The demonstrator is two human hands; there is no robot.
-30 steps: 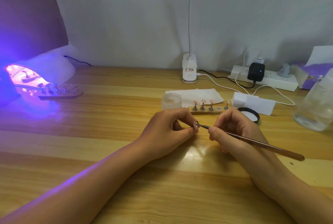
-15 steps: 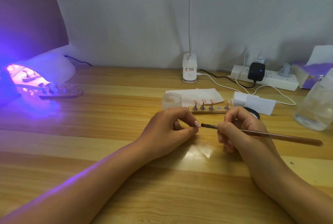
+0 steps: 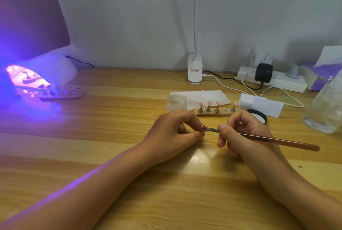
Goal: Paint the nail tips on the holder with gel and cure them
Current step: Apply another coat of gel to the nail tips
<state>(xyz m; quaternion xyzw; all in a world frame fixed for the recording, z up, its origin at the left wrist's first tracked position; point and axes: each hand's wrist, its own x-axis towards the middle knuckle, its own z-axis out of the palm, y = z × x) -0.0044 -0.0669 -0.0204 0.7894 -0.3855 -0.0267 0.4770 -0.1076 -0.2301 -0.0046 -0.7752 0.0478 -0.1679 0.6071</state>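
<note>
We pinch a small nail tip (image 3: 202,127) between the thumb and forefinger of our left hand (image 3: 172,135). The other fingers are curled in beneath, and most of the tip is hidden by the fingertips. Our right hand (image 3: 246,135) sits just beside it, with thumb and fingers curled round the brush (image 3: 268,139) close to its dark bristle end. That end meets the nail tip at the left fingertips, while the long coppery handle runs out to the right past the wrist. Both hands hover low over the wooden surface (image 3: 92,155), near its middle. Just behind them lies the wooden holder (image 3: 212,113), carrying three stands with pink tips side by side, then a bare round spot, then a fourth stand at the right end. The frosted gel jar (image 3: 176,102) stands at the holder's left end, in front of a paper towel (image 3: 201,95), and a black lid (image 3: 259,117) lies behind our right hand, beside a white block (image 3: 261,105). Well apart at the far left the curing lamp (image 3: 46,70) glows violet, with a second holder (image 3: 63,95) reaching out of its mouth. A power strip (image 3: 272,80) and a clear bottle (image 3: 325,109) sit to the right.
</note>
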